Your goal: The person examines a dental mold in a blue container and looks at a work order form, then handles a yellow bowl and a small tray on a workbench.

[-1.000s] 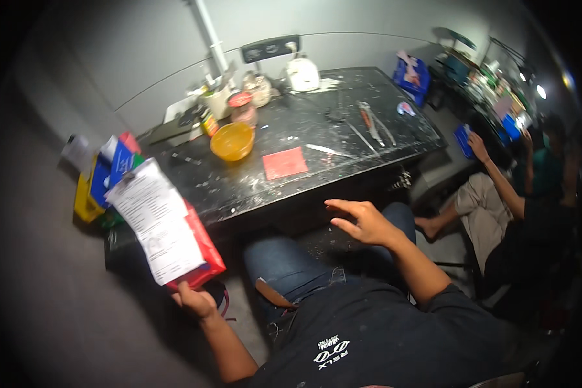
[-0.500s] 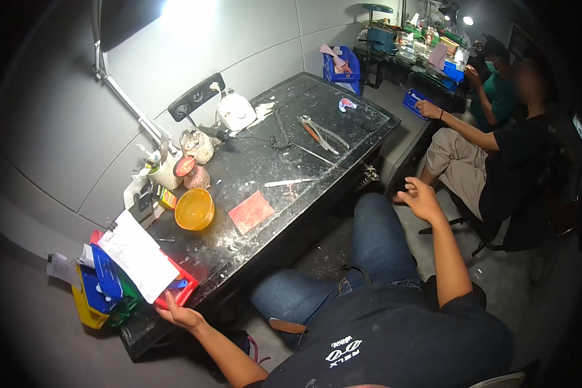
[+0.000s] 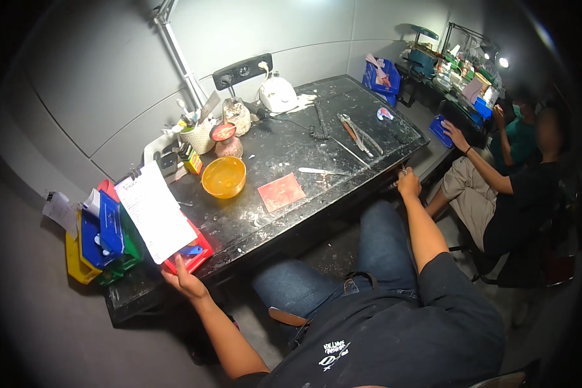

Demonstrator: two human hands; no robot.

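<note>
To the near left of the orange bowl (image 3: 224,178), the red tray (image 3: 205,252) extends away from the nearer left hand (image 3: 187,282), which grips its near edge, while the right hand (image 3: 409,183), well right of the bowl, curls around something I cannot make out, if anything.

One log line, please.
left hand: holding red plastic tray under white paper sheet | right hand: beside black rectangular table | on table: round orange bowl

The sheet (image 3: 154,210) is smooth, matt paper, the tray (image 3: 205,249) glossy plastic. The counter (image 3: 284,143) looks scuffed and powdery, the bowl (image 3: 224,177) smooth, shiny plastic, the jeans (image 3: 385,236) matt cloth.
</note>
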